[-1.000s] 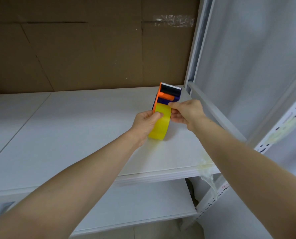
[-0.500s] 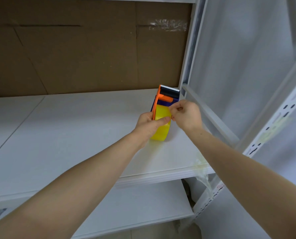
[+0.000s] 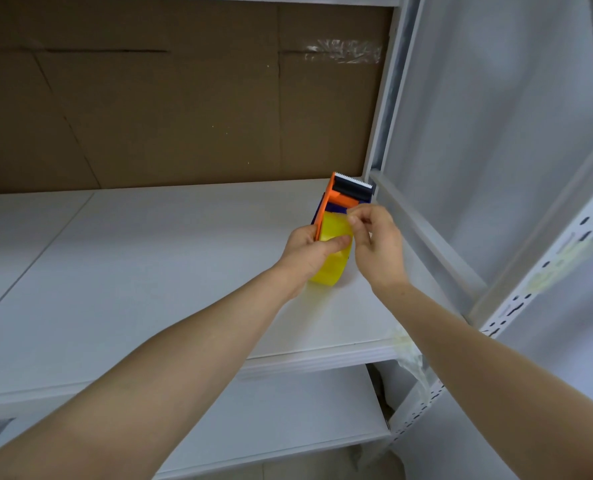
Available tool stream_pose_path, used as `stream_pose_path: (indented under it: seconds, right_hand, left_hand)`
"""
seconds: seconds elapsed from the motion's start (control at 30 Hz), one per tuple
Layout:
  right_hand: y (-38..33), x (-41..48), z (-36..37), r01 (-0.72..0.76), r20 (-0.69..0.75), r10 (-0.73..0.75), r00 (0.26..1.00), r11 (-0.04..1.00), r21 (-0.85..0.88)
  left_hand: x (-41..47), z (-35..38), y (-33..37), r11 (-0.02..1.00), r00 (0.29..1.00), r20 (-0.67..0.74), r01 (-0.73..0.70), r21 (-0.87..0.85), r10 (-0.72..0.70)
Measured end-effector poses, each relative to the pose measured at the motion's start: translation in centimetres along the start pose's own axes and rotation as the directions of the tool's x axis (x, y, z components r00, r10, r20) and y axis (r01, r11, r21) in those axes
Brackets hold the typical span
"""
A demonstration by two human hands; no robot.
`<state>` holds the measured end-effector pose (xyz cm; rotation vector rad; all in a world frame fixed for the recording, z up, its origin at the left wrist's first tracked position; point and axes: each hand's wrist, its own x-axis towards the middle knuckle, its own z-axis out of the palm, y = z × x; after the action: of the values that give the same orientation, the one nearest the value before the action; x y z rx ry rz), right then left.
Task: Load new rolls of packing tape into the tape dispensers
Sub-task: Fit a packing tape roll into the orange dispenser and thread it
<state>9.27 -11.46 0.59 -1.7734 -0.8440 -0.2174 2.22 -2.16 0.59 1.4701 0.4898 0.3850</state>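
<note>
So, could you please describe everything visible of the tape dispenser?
The tape dispenser is plastic-looking, with an orange frame, dark blue sides, a black roller and a toothed edge at its far end. It rests on the white shelf, holding a yellow tape roll. The left hand grips it at the roll; the right hand seems to pinch the tape's end.

Soft, even daylight fills the scene, seemingly from the right, where the pale wall (image 3: pixel 496 116) is brightest. The cardboard backing (image 3: pixel 184 109) sits dimmer and darkens towards its top left corner. Shadows are faint: a weak one lies on the white shelf (image 3: pixel 149 271) beneath the yellow tape roll (image 3: pixel 328 270), which glows translucent. A patch of clear tape (image 3: pixel 343 50) on the cardboard catches glare. Wide-angle distortion tilts the shelf post (image 3: pixel 384 98), and the perforated upright (image 3: pixel 530 296) looks slightly blurred
</note>
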Motion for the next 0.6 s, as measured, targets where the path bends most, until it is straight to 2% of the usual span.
stream_pose_path:
  seconds: [0.2, 0.3, 0.37, 0.43, 0.57, 0.6]
  right_hand:
    - [-0.9, -0.3, -0.2, -0.205, -0.014, 0.218, 0.976, 0.934, 0.293]
    - [-1.3, 0.8, -0.6, -0.323, 0.046, 0.326, 0.944, 0.887, 0.332]
    - [-1.5, 1.9, -1.1, -0.399, 0.132, 0.376, 0.917, 0.863, 0.309]
    - [-1.6, 2.7, -1.4, -0.444, 0.17, 0.415, 0.894, 0.871, 0.209]
    - [-2.3, 4.2, -1.8, -0.436, 0.185, 0.415, 0.891, 0.895, 0.093]
    - [-2.4, 4.7, -2.0, -0.397, 0.185, 0.389, 0.903, 0.918, 0.012]
  left_hand:
    - [0.4, 0.0, 0.1, 1.0, 1.0, -0.021, 0.016, 0.006, -0.016]
    - [0.6, 0.0, 0.1, 1.0, 1.0, -0.018, 0.022, 0.015, -0.022]
    - [0.7, 0.0, 0.1, 1.0, 1.0, -0.009, 0.019, 0.015, -0.019]
    - [0.8, -0.1, 0.0, 1.0, 1.0, -0.004, 0.014, 0.004, -0.014]
    - [0.8, 0.0, -0.1, 0.999, 1.0, 0.017, 0.003, 0.035, -0.003]
    - [0.8, 0.1, -0.1, 0.999, 1.0, 0.024, -0.003, 0.05, 0.001]
